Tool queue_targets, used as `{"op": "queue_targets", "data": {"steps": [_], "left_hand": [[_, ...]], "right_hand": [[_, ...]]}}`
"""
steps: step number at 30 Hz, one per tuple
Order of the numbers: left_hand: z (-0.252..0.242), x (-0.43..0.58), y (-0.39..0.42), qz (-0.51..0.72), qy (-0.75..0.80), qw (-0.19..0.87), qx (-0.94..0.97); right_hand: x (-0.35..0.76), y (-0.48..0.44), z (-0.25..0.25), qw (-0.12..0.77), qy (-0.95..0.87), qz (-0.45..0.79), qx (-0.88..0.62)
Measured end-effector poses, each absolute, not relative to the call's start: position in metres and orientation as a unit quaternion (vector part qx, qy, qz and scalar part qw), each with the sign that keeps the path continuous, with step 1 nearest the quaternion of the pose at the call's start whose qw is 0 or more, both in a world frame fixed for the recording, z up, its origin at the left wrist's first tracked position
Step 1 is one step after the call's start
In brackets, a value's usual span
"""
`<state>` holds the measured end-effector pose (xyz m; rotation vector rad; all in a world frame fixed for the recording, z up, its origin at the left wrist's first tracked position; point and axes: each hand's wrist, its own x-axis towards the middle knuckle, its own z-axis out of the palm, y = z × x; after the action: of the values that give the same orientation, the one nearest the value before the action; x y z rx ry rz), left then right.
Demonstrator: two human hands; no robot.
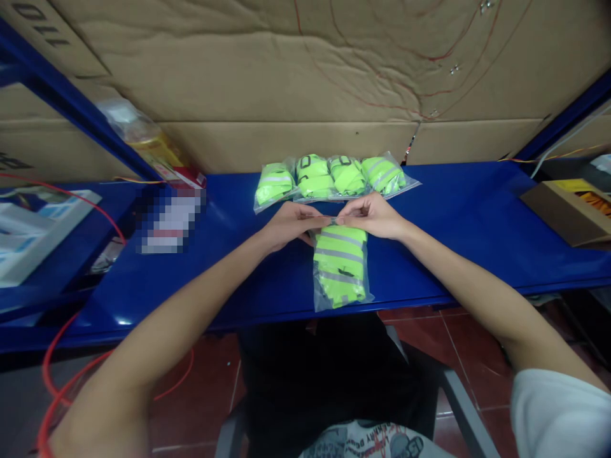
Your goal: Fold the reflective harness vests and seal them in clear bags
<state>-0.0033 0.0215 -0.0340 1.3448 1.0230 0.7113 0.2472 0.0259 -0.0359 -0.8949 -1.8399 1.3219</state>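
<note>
A clear plastic bag (pixel 340 264) with a folded neon-yellow cloth item inside, crossed by grey reflective stripes, lies near the front edge of the blue shelf. My left hand (pixel 291 222) pinches the bag's upper edge from the left. From the right, my right hand (pixel 370 215) pinches the same edge, its fingertips close to those of the left. Just beyond my hands, several similar bagged neon-yellow bundles (pixel 315 178) lie side by side in a row.
The blue shelf (pixel 458 216) is backed by a cardboard panel (pixel 238 76). At the left stand a bottle of yellow liquid (pixel 153 143) and a white tray (pixel 42 229). An open cardboard box (pixel 563 207) sits at the right. Red hose (pixel 52 375) hangs lower left.
</note>
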Motion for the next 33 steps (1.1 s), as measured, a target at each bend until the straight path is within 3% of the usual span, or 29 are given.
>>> {"op": "queue_targets", "data": {"steps": [3,9,14,21,27,33], "left_hand": [[-0.033,-0.004,0.021,0.277,0.431,0.606,0.609],[-0.035,-0.005,0.024,0.335,0.404,0.571,0.631],[-0.034,-0.006,0.028,0.279,0.417,0.597,0.626],[-0.03,-0.011,0.026,0.279,0.387,0.565,0.673],[-0.03,-0.012,0.025,0.297,0.368,0.549,0.689],[-0.033,-0.014,0.028,0.238,0.358,0.55,0.716]], "right_hand": [[0.246,0.026,-0.038,0.329,-0.709,0.528,-0.331],[0.255,0.032,-0.037,0.334,-0.661,0.55,-0.386],[0.266,0.036,-0.031,0.28,-0.672,0.573,-0.376],[0.256,0.032,-0.033,0.298,-0.703,0.547,-0.343],[0.259,0.032,-0.033,0.254,-0.71,0.543,-0.369],[0.254,0.026,-0.031,0.282,-0.742,0.514,-0.325]]}}
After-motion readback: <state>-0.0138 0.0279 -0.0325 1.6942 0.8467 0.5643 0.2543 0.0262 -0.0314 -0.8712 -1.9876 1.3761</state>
